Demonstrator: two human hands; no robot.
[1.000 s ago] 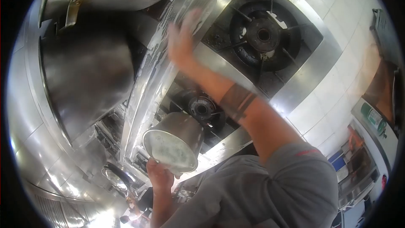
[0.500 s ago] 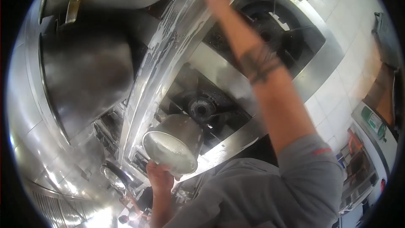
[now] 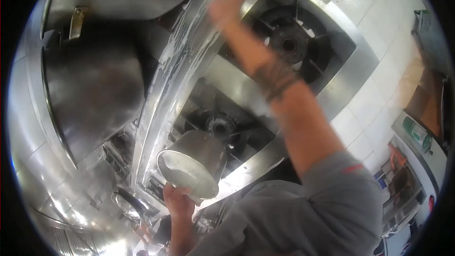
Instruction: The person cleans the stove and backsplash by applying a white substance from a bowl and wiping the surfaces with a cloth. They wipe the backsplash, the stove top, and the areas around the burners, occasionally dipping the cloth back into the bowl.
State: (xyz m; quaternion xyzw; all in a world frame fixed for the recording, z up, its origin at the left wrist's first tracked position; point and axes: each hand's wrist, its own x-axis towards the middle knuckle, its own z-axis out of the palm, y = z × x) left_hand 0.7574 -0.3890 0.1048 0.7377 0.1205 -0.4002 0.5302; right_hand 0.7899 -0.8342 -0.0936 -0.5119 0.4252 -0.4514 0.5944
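Observation:
My left hand (image 3: 179, 200) grips the rim of a metal pot (image 3: 201, 147). The pot is tilted, its mouth facing me, and pale, cloudy liquid seems to show inside. My right arm stretches across the stove to its far end. There my right hand (image 3: 230, 2) is smeared by motion over a steel ledge (image 3: 166, 73) streaked with white, foam-like liquid. Whether its fingers hold anything cannot be made out. Behind the pot lies the nearer burner (image 3: 221, 124), and the farther burner (image 3: 287, 44) is beside my right forearm.
Large steel stockpots (image 3: 97, 85) stand left of the ledge, one with a riveted handle (image 3: 77, 21). Pale floor tiles (image 3: 362, 114) run along the right. A green container (image 3: 417, 133) rests on a white-topped unit. Another person's arm (image 3: 144, 232) shows at the lower left.
My right hand has shifted left over the streaked ledge, uncovering more of the farther burner. My left hand keeps its hold on the pot, which stays tilted. The view has turned slightly.

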